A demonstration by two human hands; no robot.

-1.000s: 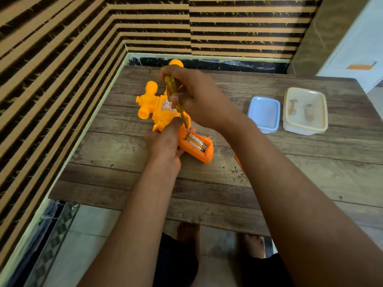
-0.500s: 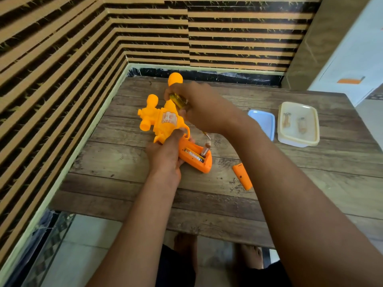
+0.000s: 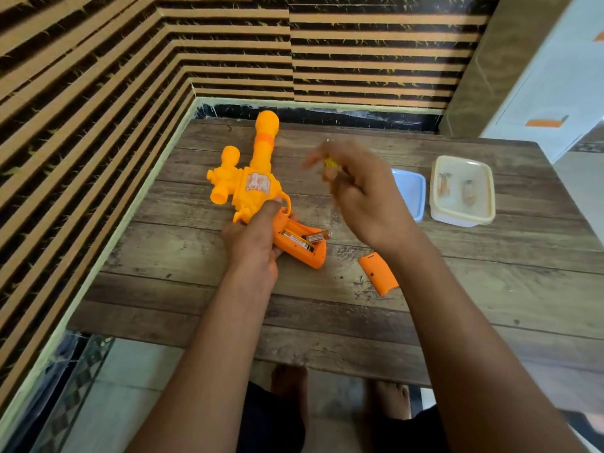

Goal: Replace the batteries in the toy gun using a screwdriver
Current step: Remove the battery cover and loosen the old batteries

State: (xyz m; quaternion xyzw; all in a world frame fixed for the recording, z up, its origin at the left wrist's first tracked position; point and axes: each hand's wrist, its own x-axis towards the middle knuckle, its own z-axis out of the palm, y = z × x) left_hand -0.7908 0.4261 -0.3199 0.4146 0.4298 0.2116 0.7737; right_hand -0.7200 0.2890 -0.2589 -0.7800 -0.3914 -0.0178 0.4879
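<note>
On grainy wood table [image 3: 457, 289], left hand [image 3: 253, 246] clasping glossy plastic toy gun [image 3: 255, 191], blurred right hand [image 3: 366, 197] unclear.

Left hand [image 3: 253, 243] gripping low with forearm extended, right hand [image 3: 362, 188] raised, blurred, fingers loosely curled

One head-worn wide-angle view looks steeply down from close above the table [image 3: 474, 289], both forearms entering from the frame's bottom.
</note>
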